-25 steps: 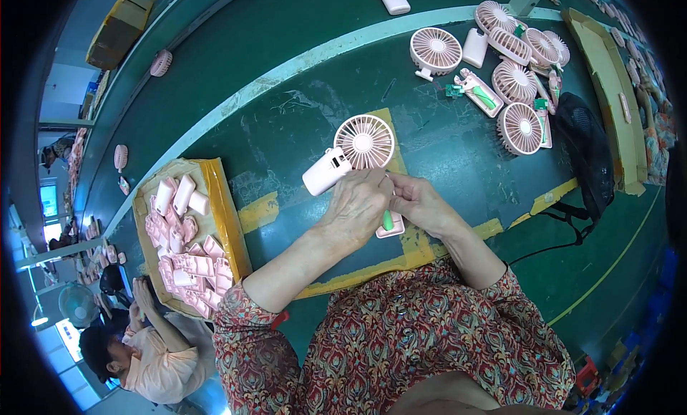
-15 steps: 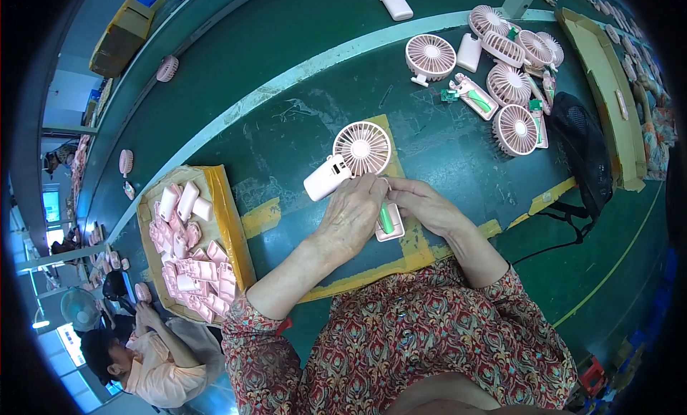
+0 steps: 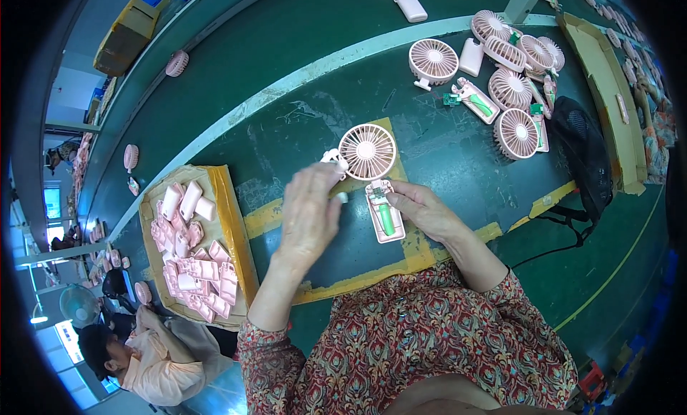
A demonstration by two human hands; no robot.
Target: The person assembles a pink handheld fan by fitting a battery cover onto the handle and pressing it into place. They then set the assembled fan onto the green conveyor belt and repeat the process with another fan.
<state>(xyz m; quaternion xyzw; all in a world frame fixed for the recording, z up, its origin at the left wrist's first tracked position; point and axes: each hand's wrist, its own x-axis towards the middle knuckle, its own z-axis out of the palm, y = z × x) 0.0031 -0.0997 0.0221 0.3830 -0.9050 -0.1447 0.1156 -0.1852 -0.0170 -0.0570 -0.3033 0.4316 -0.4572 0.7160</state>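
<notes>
A pale pink handheld fan (image 3: 366, 151) lies on the green bench in front of me, its round grille toward the far side. Below the grille, its opened handle shell (image 3: 391, 237) shows a green cylindrical battery (image 3: 386, 219) and a small circuit board (image 3: 380, 191). My right hand (image 3: 428, 213) grips the shell's right edge, thumb near the board. Left of the grille, my left hand (image 3: 309, 218) is blurred, with fingers stretched out and thumb apart. It hovers over or touches a pale plastic piece (image 3: 333, 156), mostly hidden beneath the fingers; I cannot tell which.
A cardboard tray (image 3: 240, 232) of pink shell parts stands at left. Several fans (image 3: 509, 88) and opened handles (image 3: 475, 100) are piled far right, near a black mesh bag (image 3: 578, 139) and a long cardboard tray (image 3: 605, 93). A co-worker (image 3: 157, 358) sits at lower left.
My left hand has drawn left, away from the handle shell, and now covers most of the pale cover piece. The shell's inside shows more fully, and my right hand stays beside it.
</notes>
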